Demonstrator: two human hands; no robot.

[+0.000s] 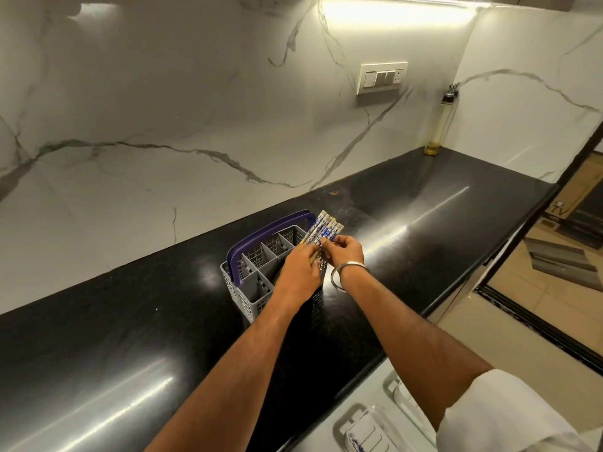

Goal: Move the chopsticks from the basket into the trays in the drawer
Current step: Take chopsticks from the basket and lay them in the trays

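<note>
Both forearms are bare from the elbow down. The right wrist carries a plain silver metal bangle (341, 277), round and thin. A white sleeve (499, 415) covers the right upper arm, seemingly rolled or short, ending above the elbow. No sleeve shows on the left arm.

Lower ends of the blue-and-white patterned chopsticks (324, 230) are hidden behind the left hand (299, 275) and right hand (346, 251). The grey plastic basket's (253, 272) near-right side is covered by the left forearm. Below the right arm, the white drawer trays (365, 425) get cut off by the bottom edge, contents too blurry to tell.
</note>
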